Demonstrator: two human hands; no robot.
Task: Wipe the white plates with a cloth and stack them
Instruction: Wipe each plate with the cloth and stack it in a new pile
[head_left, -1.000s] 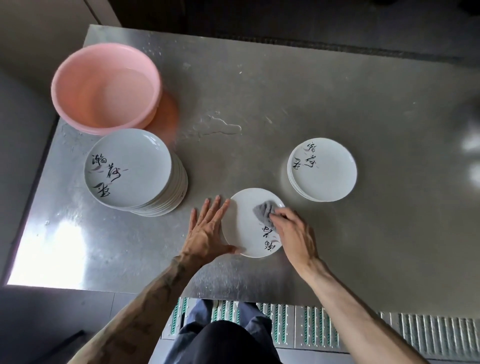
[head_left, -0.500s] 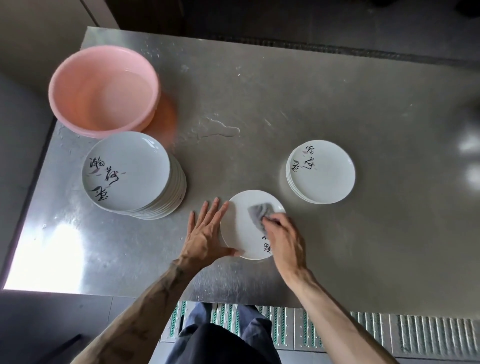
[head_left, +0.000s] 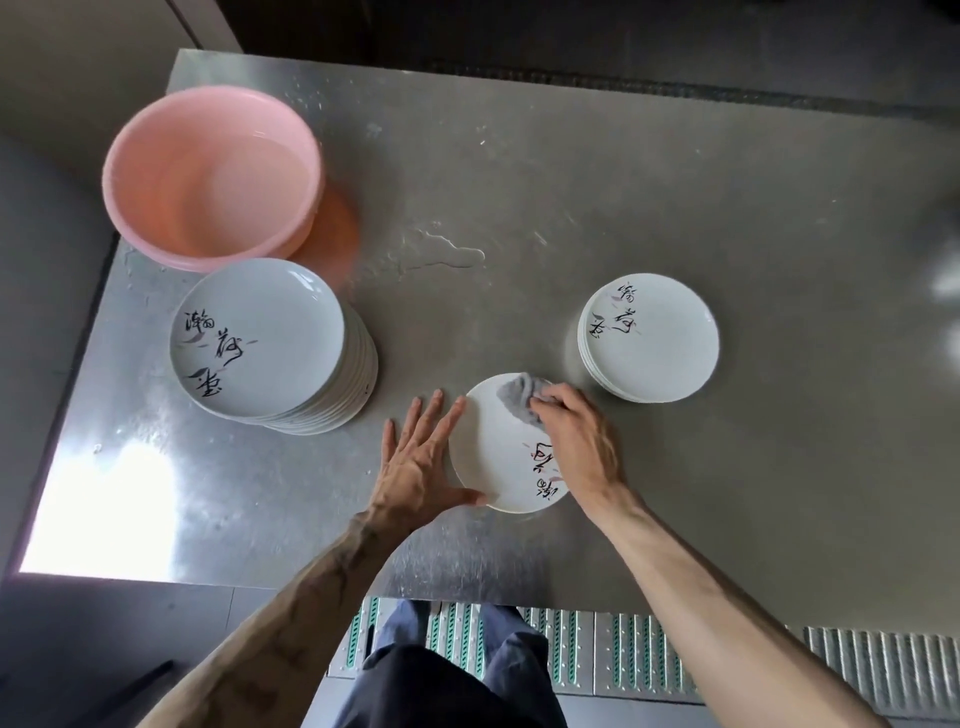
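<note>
While left hand (head_left: 415, 462) lies flat, fingers spread, against the plate (head_left: 491, 457), right hand (head_left: 576, 441) grips cloth (head_left: 519, 397) on it

The head camera looks steeply down, seemingly from close, onto the steel table (head_left: 649, 171)

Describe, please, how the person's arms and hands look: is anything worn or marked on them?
Both arms are bare as far as the view shows, with no sleeves, gloves or watch. The left hand and right hand show no rings. The left forearm bears dark tattoo-like markings; the right forearm looks unmarked.
</note>
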